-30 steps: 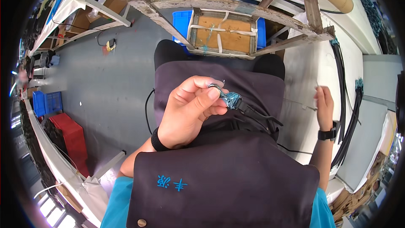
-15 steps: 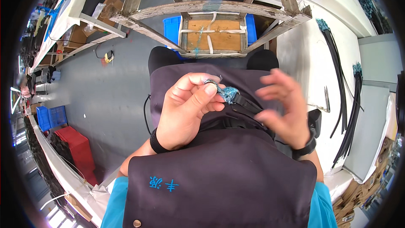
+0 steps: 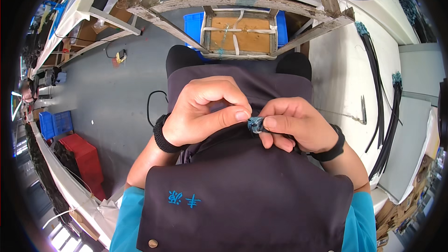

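Observation:
Both my hands meet over my lap at the blue, thread-covered end (image 3: 255, 124) of a dark strap bundle. My right hand (image 3: 298, 123) closes round it, with the thumb on top and the blue end poking out to the left. The rest of the bundle is mostly hidden under the right hand and against the dark apron. Thumb and forefinger of my left hand (image 3: 210, 109) are pinched at the upper left edge of the blue end. Whatever lies between those fingertips is too small to make out.
On the white table (image 3: 326, 84) to my right lie black strap bundles (image 3: 373, 79) with blue ends and a thin metal tool (image 3: 363, 110). A worn frame (image 3: 242, 4) stands ahead over a brown-topped stool (image 3: 242, 42) and blue crates (image 3: 193, 25). A red bin (image 3: 84, 158) sits at left.
My right hand has come in from the right, where it was open, and now grips the bundle. The blue end has turned and moved down slightly. A dark curved piece at my left fingers no longer shows.

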`<state>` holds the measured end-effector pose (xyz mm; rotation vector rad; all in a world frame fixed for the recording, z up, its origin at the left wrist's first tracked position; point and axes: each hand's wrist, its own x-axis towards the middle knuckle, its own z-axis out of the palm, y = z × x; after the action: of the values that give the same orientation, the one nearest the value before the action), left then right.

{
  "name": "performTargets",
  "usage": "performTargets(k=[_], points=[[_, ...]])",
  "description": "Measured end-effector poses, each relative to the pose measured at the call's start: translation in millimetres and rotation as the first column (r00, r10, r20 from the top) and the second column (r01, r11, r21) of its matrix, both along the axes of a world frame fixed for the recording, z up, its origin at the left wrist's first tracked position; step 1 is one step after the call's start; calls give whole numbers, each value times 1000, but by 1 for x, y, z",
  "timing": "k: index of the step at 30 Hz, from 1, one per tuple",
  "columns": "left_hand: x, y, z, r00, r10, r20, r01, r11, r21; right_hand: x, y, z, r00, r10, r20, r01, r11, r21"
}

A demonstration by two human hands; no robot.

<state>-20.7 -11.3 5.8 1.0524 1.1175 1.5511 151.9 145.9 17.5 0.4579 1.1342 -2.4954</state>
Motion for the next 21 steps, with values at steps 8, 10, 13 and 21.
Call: performTargets(k=[8,10,13,21], points=[[15,3,9,973,128,190,-91,977,-193,-4,-1,3,982,-166,-94,161,986,-53],[16,1,12,962,169,213,-121,967,-224,-8,-3,5,978,-177,-114,176,984,-22],[13,0,14,955,246,166,-182,928,-324,-11,-9,14,971,-152,-183,179,974,141],[8,0,27,854,456,251,-388,879,-276,10,-10,16,978,-166,-127,205,873,442]])
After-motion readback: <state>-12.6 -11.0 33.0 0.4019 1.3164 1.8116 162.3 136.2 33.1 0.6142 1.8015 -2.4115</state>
